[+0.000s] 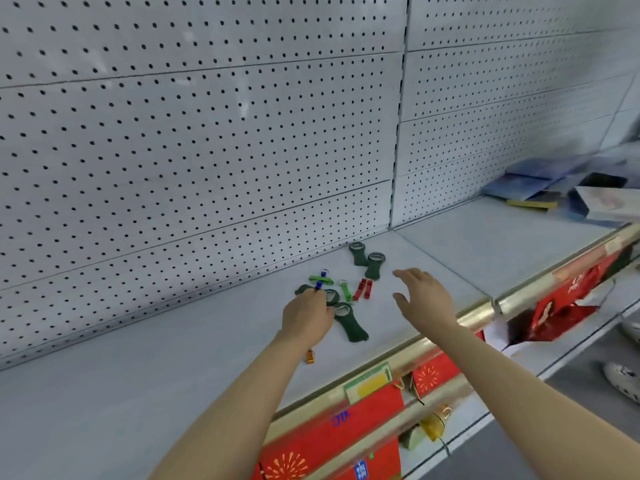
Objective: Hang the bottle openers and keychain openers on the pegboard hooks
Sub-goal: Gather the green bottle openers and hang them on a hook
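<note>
Several dark green bottle openers lie on the white shelf (173,358): two near the back (358,254) (374,266) and a long one at the front (351,325). Small keychain openers lie among them: green ones (322,279) (346,291), a red pair (363,289) and an orange one (309,356) beneath my left wrist. My left hand (306,315) rests on the pile with fingers closed around a blue keychain opener (318,286). My right hand (424,294) hovers open to the right of the pile, holding nothing. The white pegboard (207,133) behind shows no hooks.
Boxes and booklets (561,192) are stacked on the shelf at the far right. A gold rail (467,317) edges the shelf front. Red packaged goods (346,431) fill the lower shelves. A pegboard seam (396,133) runs vertically.
</note>
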A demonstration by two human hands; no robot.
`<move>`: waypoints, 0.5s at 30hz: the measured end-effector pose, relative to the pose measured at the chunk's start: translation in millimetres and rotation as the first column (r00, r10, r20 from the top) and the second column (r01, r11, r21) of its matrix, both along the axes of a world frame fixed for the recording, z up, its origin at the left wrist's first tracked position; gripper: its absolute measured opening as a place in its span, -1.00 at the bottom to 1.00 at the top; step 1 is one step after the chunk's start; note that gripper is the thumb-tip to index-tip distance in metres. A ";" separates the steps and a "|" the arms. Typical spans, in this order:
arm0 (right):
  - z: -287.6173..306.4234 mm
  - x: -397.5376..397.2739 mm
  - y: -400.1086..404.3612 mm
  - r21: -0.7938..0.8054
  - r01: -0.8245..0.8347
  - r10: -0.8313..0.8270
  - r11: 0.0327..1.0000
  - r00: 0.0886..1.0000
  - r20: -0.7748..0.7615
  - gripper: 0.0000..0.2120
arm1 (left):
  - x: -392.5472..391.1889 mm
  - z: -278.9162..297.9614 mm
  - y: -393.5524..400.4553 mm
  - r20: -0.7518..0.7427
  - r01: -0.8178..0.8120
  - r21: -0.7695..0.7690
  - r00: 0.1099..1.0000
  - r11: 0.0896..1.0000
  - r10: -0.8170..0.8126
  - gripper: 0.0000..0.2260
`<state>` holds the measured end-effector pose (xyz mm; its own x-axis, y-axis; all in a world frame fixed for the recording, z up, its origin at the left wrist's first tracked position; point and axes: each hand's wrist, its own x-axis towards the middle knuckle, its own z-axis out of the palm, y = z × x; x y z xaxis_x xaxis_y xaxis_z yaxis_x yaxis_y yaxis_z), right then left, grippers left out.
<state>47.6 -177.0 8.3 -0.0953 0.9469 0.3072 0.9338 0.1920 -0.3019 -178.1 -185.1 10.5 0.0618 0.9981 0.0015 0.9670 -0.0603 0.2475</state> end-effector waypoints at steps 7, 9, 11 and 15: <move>-26.4 12.8 65.3 -0.143 0.023 -0.032 0.989 0.998 -0.062 -0.59 | 41.0 -16.4 26.7 -0.062 -0.139 -0.155 0.989 0.978 0.131 -0.50; -32.0 13.8 89.7 -0.162 0.032 -0.047 0.986 0.995 -0.089 -0.61 | 47.1 -26.1 31.6 -0.095 -0.184 -0.198 0.981 0.963 0.168 -0.41; -36.3 14.1 114.3 -0.207 0.051 -0.076 0.977 0.991 -0.113 -0.62 | 51.9 -31.5 35.0 -0.095 -0.233 -0.237 0.972 0.943 0.216 -0.38; -41.7 10.9 158.5 -0.333 0.072 -0.119 0.940 0.985 -0.122 -0.61 | 56.6 -34.7 40.8 -0.104 -0.322 -0.296 0.947 0.899 0.305 -0.40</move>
<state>58.5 -18.5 -33.4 0.0216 0.9996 -0.0162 0.8875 -0.0266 -0.4600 -121.5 -144.3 -24.3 -0.2633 0.9166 -0.3009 0.9356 0.3186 0.1519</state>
